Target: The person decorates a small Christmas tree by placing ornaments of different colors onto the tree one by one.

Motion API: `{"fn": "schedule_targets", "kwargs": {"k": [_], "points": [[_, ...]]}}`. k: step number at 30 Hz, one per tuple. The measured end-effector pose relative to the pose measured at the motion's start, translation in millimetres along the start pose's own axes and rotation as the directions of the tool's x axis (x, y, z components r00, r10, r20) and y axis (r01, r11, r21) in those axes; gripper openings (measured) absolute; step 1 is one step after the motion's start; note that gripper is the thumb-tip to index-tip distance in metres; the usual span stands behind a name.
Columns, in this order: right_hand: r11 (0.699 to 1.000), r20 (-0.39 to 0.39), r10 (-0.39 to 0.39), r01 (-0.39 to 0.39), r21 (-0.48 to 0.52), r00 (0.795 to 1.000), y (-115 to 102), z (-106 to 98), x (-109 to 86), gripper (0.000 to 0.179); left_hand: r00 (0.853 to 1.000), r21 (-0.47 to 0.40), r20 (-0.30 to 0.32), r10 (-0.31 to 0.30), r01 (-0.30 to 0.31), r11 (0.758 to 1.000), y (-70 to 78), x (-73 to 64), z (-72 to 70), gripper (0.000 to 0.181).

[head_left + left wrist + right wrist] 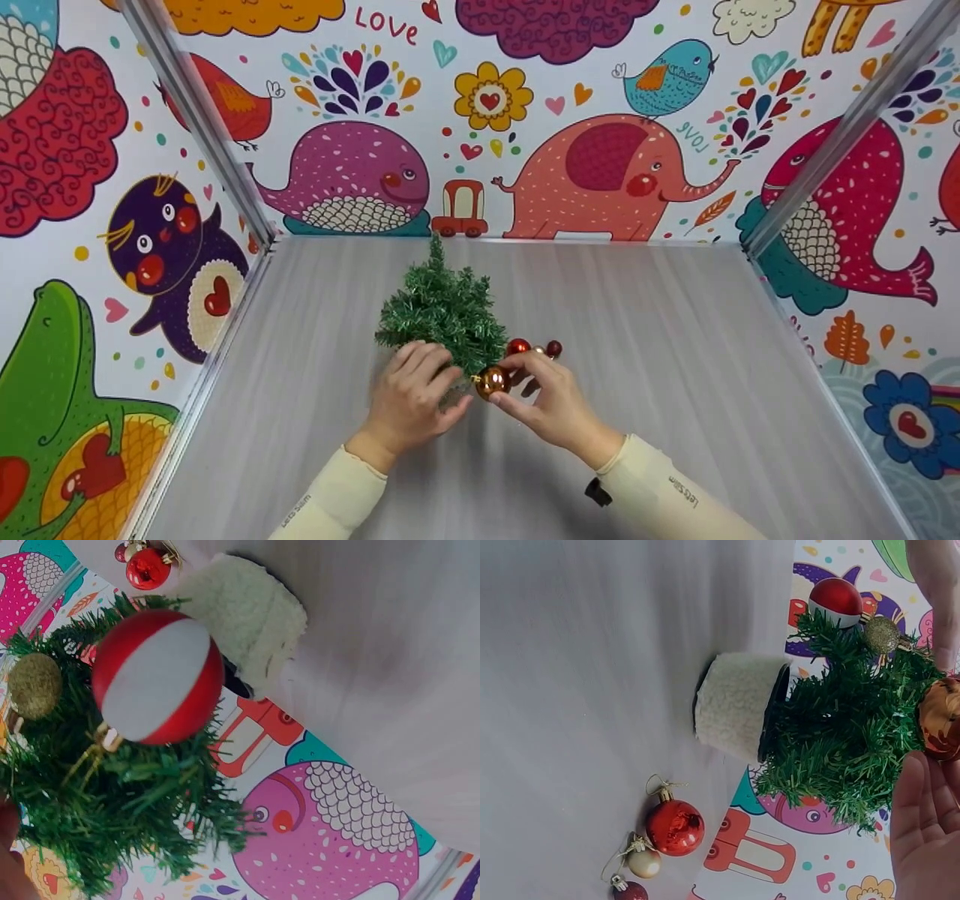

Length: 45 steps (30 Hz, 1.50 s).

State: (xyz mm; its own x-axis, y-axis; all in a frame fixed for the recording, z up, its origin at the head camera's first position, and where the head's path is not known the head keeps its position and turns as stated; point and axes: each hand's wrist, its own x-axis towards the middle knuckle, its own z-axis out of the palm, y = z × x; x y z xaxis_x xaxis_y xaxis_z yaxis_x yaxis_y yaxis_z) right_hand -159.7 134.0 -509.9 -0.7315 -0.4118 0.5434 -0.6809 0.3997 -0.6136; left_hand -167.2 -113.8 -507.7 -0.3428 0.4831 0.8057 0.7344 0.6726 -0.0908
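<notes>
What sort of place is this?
Probably a small booth set up for handiwork: cartoon-printed walls, metal posts at the back corners, and a grey surface with a little artificial tree on it.

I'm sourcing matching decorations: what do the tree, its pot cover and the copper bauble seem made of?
Miniature Christmas tree: likely plastic, thin glossy green needles. Pot cover: probably fleece, matte with fuzzy nap. Copper bauble: mirror-bright reflections suggest coated plastic, though glass is possible.

In the head view, the tree [442, 300] is green, the bauble [493, 382] at its five o'clock glossy copper, the ball [517, 346] at four shiny red, the tabletop [637, 337] streaked grey. An ornament [159, 677] is banded red and white.
</notes>
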Motion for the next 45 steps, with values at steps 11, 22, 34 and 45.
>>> {"fn": "schedule_targets", "kwargs": {"k": [11, 22, 34, 45], "points": [[0.999, 0.025, 0.045, -0.046, 0.016, 0.999, -0.8, -0.9, -1.3, 0.038, 1.0, -0.046, -0.012, -0.01, 0.009, 0.999, 2.3, 1.4, 3.3, 0.008], [0.999, 0.014, 0.031, -0.031, 0.008, 0.999, -2.3, -0.3, -1.6, 0.037, 1.0, -0.043, 0.023, -0.01, 0.011, 0.999, 4.0, 2.4, 2.7, 0.018], [0.998, 0.05, 0.05, -0.048, -0.043, 0.998, 4.5, 5.6, -13.6, 0.037, 1.0, -0.039, 0.007, -0.02, 0.02, 0.999, 5.2, 5.3, 0.3, 0.007], [0.991, 0.141, 0.092, -0.077, -0.107, 0.986, 8.6, 16.9, -21.1, 0.036, 0.999, -0.05, 0.028, -0.027, 0.028, 0.998, 6.0, 8.4, 1.9, 0.007]]}}
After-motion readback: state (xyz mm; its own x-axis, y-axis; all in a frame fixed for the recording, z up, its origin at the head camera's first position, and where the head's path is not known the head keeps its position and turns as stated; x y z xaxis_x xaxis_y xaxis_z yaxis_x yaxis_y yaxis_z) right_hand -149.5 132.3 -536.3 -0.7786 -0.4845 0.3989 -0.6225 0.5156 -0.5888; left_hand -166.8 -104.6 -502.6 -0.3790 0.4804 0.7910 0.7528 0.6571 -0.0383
